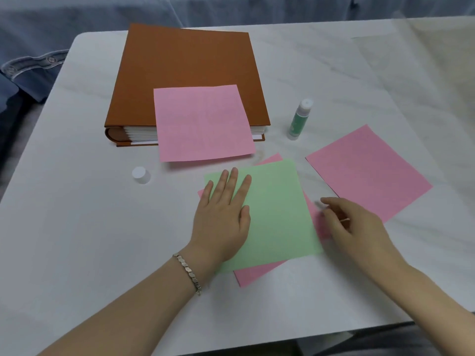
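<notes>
A white cap [140,175] sits well left of the green sheet [277,214], and a brown album [185,73] bearing a pink square [203,122] lies just behind it. Our left hand [223,217] lies flat, fingers straight, on the green sheet's left half, pinning it askew over the pink sheet underneath [257,274]. The glue stick [299,119] stands behind the green sheet, to the right. Our right hand [352,227] hovers at the green sheet's right edge, fingers curled and blurred; whether it grips anything we cannot tell. A further pink sheet [370,173] lies right of the green sheet. For a clean bond, we judge, the left palm should hold firm while we smooth outward toward the edges.
</notes>
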The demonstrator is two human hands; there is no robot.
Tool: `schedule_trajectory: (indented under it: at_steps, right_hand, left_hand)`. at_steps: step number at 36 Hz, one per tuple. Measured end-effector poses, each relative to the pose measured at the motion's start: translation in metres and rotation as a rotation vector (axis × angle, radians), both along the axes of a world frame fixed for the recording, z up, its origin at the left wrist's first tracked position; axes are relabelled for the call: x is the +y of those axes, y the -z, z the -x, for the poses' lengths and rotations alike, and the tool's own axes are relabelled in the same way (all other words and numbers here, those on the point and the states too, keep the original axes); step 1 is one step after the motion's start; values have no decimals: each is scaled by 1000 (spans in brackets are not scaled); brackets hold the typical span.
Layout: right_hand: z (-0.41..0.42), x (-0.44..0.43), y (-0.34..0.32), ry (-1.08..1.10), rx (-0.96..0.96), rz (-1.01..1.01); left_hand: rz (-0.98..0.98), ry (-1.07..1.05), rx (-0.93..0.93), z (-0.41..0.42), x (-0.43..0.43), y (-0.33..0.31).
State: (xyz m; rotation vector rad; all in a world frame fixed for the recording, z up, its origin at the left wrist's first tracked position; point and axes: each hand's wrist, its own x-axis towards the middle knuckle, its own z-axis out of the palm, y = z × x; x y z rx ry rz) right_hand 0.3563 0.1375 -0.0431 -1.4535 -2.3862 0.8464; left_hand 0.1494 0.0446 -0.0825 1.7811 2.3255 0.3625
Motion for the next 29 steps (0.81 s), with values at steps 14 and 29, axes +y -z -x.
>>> schedule_trajectory:
  at_steps: [14,29]
  right_hand:
    - [18,16,-14,97,55,218]
    - [36,1,-19,143,380,537]
  left_hand:
    - [-56,-25,32,0,0,4]
    - [-165,14,-102,-1,-3,-4]
